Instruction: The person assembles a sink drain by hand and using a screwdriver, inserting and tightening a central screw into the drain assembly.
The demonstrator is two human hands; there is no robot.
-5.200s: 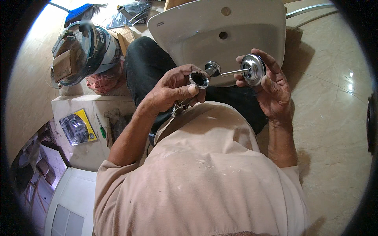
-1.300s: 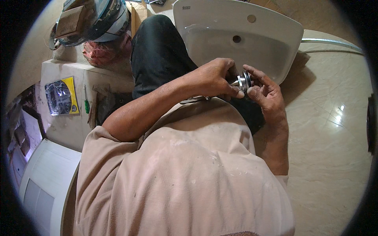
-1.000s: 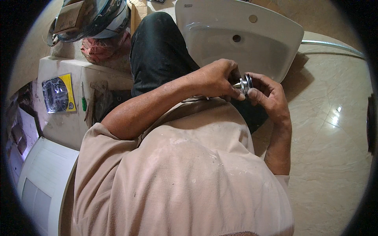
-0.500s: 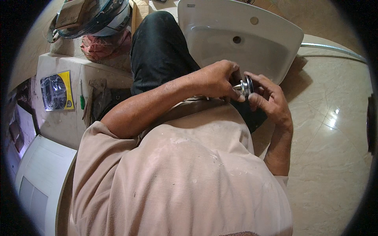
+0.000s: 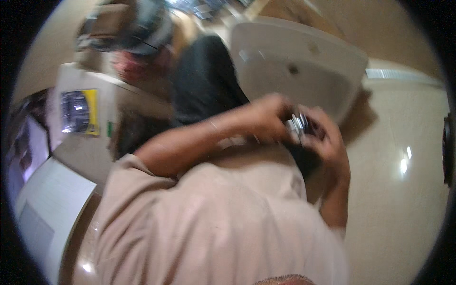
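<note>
A shiny chrome sink drain fitting (image 5: 298, 124) with a dark ring sits between my two hands, close in front of my body. My left hand (image 5: 270, 116) is closed on its narrower end. Around the wide, ringed end curl the fingers of my right hand (image 5: 330, 135). Motion blur hides the finer details of the fitting and fingertips. Just beyond my hands lies a white washbasin (image 5: 280, 40), with a round drain hole (image 5: 293, 69) in its bowl.
At left, a yellow-edged blister pack (image 5: 78, 111) and a green-handled screwdriver (image 5: 109, 128) lie on a pale slab (image 5: 85, 152). Farther off stands a cluttered bucket (image 5: 149, 33) by a reddish bag (image 5: 130, 64). A white panel (image 5: 59, 199) is at lower left; glossy tiles (image 5: 399, 213) cover the right.
The view has shifted and blurred, so the surroundings sit lower and farther right. My right fingers now wrap more closely round the drain fitting; both hands still hold it.
</note>
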